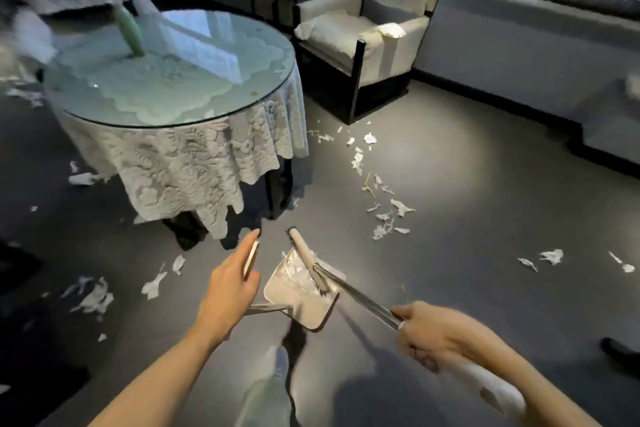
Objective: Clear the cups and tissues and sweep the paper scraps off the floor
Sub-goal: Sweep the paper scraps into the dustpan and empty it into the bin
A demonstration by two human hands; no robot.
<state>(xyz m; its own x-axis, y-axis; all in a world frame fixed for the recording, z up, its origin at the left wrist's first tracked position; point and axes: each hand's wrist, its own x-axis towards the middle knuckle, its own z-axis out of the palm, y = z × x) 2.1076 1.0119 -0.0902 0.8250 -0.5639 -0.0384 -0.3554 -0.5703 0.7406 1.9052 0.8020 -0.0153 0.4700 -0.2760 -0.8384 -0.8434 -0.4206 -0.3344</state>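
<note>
Lying loose on the grey floor (467,166): paper scraps (384,218), a trail right of the round bench (194,94), more on the left. Some sit in the dustpan (311,312), with the broom (310,262) head resting on them. Left hand (232,284) grips the dustpan handle; right hand (436,333) is wrapped round the broom shaft. Armchair (363,42) behind.

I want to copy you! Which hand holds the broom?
The right hand grips the broom by its long handle; the left hand holds the dustpan instead.
</note>
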